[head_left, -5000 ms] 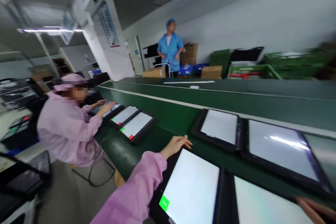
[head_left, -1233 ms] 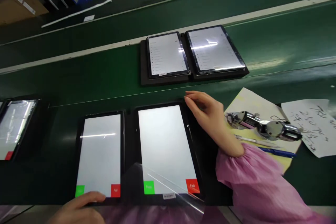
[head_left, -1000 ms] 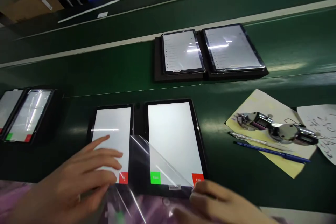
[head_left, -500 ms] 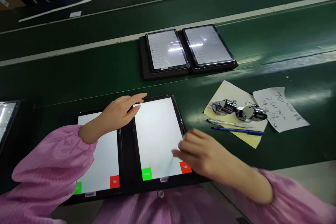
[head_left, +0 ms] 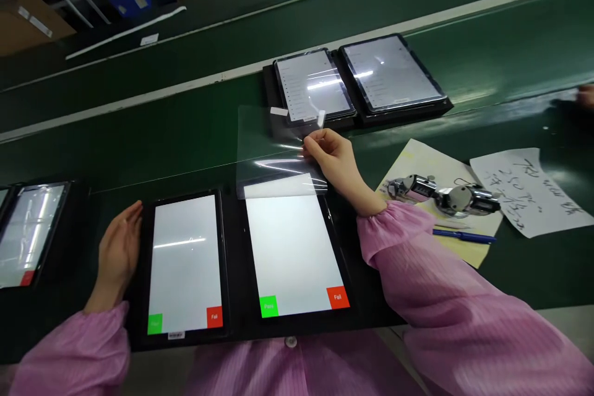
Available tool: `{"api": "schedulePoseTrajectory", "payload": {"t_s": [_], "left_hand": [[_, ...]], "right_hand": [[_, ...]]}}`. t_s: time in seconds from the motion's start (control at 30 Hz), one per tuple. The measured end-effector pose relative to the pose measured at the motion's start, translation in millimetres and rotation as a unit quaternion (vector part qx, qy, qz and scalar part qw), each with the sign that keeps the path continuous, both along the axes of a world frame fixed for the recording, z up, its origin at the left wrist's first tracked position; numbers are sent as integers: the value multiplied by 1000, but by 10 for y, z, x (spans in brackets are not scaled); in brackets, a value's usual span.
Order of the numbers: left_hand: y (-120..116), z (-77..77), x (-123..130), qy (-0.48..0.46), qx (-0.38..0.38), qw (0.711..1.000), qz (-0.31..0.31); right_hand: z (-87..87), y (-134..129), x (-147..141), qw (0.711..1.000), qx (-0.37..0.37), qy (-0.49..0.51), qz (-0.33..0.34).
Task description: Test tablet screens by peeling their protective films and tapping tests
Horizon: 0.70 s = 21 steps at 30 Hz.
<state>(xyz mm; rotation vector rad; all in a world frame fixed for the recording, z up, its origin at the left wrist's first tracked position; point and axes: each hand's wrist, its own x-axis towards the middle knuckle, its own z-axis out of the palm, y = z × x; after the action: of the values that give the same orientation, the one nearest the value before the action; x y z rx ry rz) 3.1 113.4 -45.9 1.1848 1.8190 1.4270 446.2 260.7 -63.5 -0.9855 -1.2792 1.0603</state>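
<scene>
My right hand pinches a sheet of clear protective film by its edge, holding it up above the far end of a tablet. That tablet lies face up on a black tray and shows a white screen with green Pass and red Fail buttons. A matching tablet lies to its left. My left hand rests empty against the tray's left side, next to that tablet.
A yellow sheet under metal tally counters, a blue pen and a handwritten note lie to the right. Further tablets sit across the green conveyor. Another person's hand shows at the far right.
The film has come up off the tablets and now hangs from my right hand, which moved away from me. My left hand moved left, off the left tablet, to the tray's side.
</scene>
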Motion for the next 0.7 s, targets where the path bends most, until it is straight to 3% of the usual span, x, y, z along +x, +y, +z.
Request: {"api": "schedulePoseTrajectory", "payload": {"t_s": [0.13, 0.3, 0.5, 0.63, 0.7], "left_hand": [[-68, -62, 264, -101, 42, 993, 40], [-60, -13, 382, -139, 44, 987, 68], [-89, 39, 379, -88, -17, 995, 36], [40, 95, 349, -19, -59, 997, -39], [115, 100, 320, 0, -63, 997, -35]], "right_hand": [[-21, -29, -29, 999, -28, 32, 20], [15, -28, -24, 998, -32, 47, 23], [21, -53, -31, 998, -31, 59, 21], [31, -66, -33, 997, -33, 61, 22], [39, -71, -33, 997, -36, 60, 21]]}}
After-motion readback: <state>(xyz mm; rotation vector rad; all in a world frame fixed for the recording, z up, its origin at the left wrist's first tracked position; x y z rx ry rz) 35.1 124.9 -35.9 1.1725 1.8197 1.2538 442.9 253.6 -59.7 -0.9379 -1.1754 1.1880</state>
